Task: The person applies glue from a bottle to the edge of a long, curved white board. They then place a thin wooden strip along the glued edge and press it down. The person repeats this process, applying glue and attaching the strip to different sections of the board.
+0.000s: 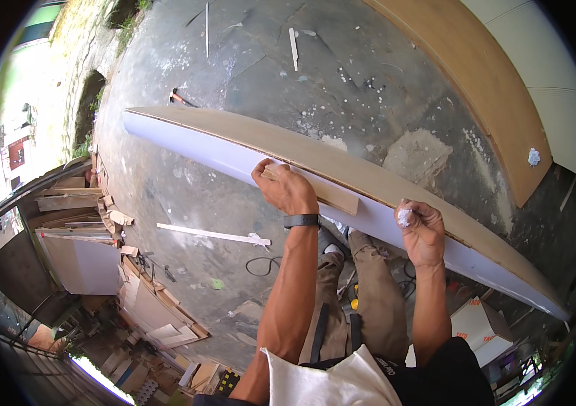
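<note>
A long panel (206,147) with a white front face and a tan back stands across the floor in front of me, its raw edge upward. My left hand (286,188), with a dark band on its wrist, is closed around a short flat wooden strip (339,199) against the white face, just below the top edge. Farther right along the same edge, my right hand (424,233) pinches a crumpled white wad (405,217), which looks like paper or cloth. The fingers partly hide the wad.
A hammer (181,99) lies beyond the panel's left end. Thin white strips (213,234) are scattered on the concrete floor. A large brown board (464,81) leans at the far right, a white wad (534,157) on it. Wood offcuts are piled left; a white box (481,331) stands lower right.
</note>
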`<action>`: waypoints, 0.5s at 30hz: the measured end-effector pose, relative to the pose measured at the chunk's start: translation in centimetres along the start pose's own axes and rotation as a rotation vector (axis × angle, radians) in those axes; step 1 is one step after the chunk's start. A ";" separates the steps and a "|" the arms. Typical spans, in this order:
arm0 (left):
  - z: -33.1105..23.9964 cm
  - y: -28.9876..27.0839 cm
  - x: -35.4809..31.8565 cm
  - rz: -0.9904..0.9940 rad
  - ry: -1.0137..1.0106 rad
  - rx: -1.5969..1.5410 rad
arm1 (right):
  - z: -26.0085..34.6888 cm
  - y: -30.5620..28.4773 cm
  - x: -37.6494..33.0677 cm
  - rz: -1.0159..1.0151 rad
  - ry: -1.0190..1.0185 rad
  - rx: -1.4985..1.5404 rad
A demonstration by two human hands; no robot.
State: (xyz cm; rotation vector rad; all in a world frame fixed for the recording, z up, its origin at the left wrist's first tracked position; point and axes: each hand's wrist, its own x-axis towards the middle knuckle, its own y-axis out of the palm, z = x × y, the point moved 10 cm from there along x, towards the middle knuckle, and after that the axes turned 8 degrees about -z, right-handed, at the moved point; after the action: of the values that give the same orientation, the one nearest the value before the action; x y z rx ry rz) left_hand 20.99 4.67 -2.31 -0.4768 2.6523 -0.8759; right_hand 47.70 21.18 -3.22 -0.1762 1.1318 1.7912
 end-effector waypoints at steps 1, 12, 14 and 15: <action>0.0 0.0 -0.2 0.002 -0.010 -0.008 | 0.2 0.0 0.1 -0.003 -0.002 -0.002; -0.3 0.5 -0.4 -0.031 0.065 0.049 | 0.1 1.6 2.8 0.009 -0.018 -0.092; -0.3 0.7 -0.2 -0.033 0.075 0.060 | -0.4 2.0 3.5 -0.011 -0.013 -0.136; 0.3 0.7 0.1 -0.038 0.072 0.059 | -0.7 2.0 3.9 -0.022 -0.010 -0.158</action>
State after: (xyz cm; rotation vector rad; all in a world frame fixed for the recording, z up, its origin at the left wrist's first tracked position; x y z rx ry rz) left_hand 20.83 4.99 -2.98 -0.4917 2.6818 -0.9977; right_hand 43.84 22.99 -4.53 -0.2726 0.9776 1.8607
